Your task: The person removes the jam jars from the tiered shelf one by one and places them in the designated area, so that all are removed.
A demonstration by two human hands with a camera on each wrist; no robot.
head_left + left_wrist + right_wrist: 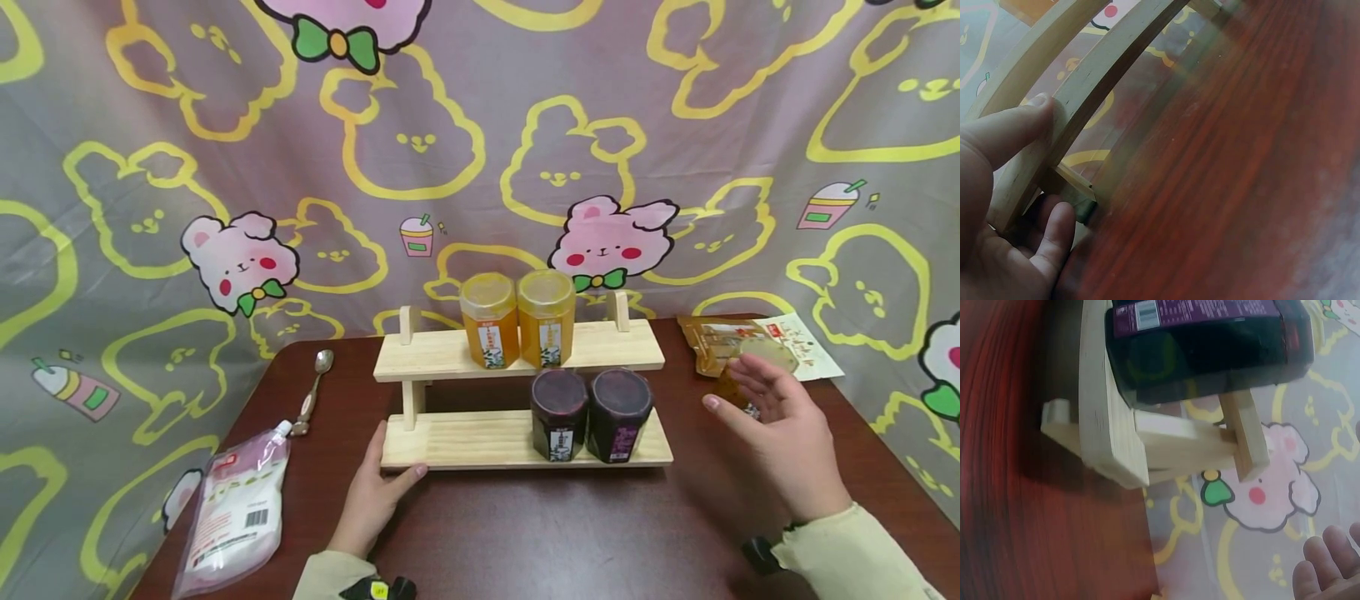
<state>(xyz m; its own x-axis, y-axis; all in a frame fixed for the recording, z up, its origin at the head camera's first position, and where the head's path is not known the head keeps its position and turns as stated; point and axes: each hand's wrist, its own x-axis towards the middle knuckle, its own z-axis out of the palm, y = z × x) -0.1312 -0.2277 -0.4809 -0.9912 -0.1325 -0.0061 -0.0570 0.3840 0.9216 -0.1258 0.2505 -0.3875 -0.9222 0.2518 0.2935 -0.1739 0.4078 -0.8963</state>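
Note:
A two-tier wooden shelf (465, 437) stands on the table. My left hand (378, 492) grips the lower tier's left end; in the left wrist view its thumb (1019, 128) lies on the wooden board (1094, 81) and the other fingers curl beneath. Two jars of orange-yellow contents, one jar (489, 321) beside another jar (547, 319), sit on the upper tier. Below them are two dark jars, a left jar (559, 415) and a right jar (618, 415). My right hand (787, 429), thumb and fingers spread, overlaps an amber jar (727, 387) to the right of the shelf.
Behind the amber jar lie a brown packet (701, 333) and a pale packet (806, 342). A spouted pouch (240, 508) and a metal spoon (311, 396) lie at the table's left side. A cartoon-print curtain (465, 167) hangs behind the table (540, 533).

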